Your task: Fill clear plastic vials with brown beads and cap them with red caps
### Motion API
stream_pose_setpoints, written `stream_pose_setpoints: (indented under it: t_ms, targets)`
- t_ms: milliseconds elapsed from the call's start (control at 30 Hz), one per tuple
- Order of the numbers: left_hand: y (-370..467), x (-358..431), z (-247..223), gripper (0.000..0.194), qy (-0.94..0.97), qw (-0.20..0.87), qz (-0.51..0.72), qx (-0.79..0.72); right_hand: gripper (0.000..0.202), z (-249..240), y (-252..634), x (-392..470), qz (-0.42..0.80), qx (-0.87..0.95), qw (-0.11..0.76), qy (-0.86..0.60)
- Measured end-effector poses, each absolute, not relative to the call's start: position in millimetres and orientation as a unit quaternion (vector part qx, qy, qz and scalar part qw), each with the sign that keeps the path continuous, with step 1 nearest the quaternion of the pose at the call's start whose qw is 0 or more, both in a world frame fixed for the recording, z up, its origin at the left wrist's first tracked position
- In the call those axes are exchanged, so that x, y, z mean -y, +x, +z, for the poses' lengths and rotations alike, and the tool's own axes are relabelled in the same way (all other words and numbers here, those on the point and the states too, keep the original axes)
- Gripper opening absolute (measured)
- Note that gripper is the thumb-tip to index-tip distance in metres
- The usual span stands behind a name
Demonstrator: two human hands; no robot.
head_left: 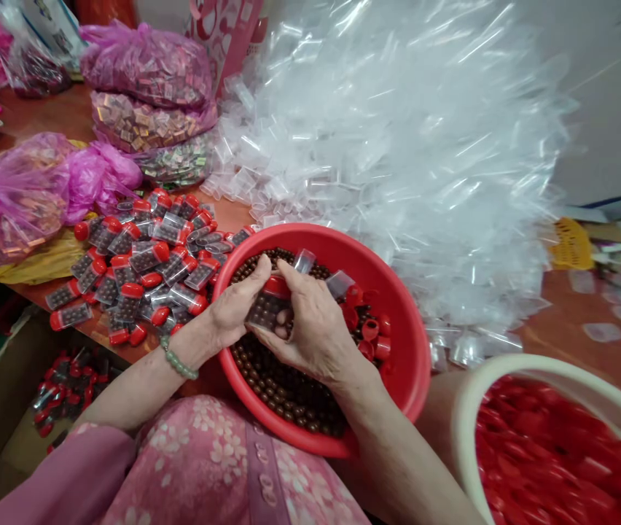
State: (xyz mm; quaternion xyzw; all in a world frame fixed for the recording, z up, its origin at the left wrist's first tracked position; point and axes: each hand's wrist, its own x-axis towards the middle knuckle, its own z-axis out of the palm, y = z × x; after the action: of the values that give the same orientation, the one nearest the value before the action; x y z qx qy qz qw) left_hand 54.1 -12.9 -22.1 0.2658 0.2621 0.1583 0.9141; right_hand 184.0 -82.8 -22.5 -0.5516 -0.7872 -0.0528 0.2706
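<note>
Over the red basin of brown beads, the left hand and right hand both have their fingers closed around a red-capped container.

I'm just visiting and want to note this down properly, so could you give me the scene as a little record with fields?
Left hand: around one side of a red-capped container
Right hand: around its other side
Red basin: below the hands, holding brown beads, red caps and some clear containers
Left side of table: a pile of filled, red-capped containers; pink bags behind
Beyond basin: large heap of clear containers
Right foreground: cream tub of red pieces
</note>
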Motion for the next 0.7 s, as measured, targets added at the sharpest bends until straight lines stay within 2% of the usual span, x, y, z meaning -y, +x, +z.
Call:
stream_pose_setpoints:
  t_ms: [100,233,500,700]
  targets:
    - [59,18,-26,0.054,0.241,0.912,0.177,-0.281,0.077,-25,184,85,-0.031,0.786,0.279,-0.552]
    - [66,28,-26,0.039,0.233,0.883,0.252,-0.321,0.065,-24,184,86,-0.062,0.792,0.288,-0.535]
    - [69,35,-17,0.033,0.291,0.819,0.298,-0.394,0.061,-19,186,83,-0.15,0.808,0.288,-0.491]
    - [65,35,-25,0.03,0.326,0.79,0.33,-0.4,0.061,-12,177,87,-0.103,0.815,0.279,-0.497]
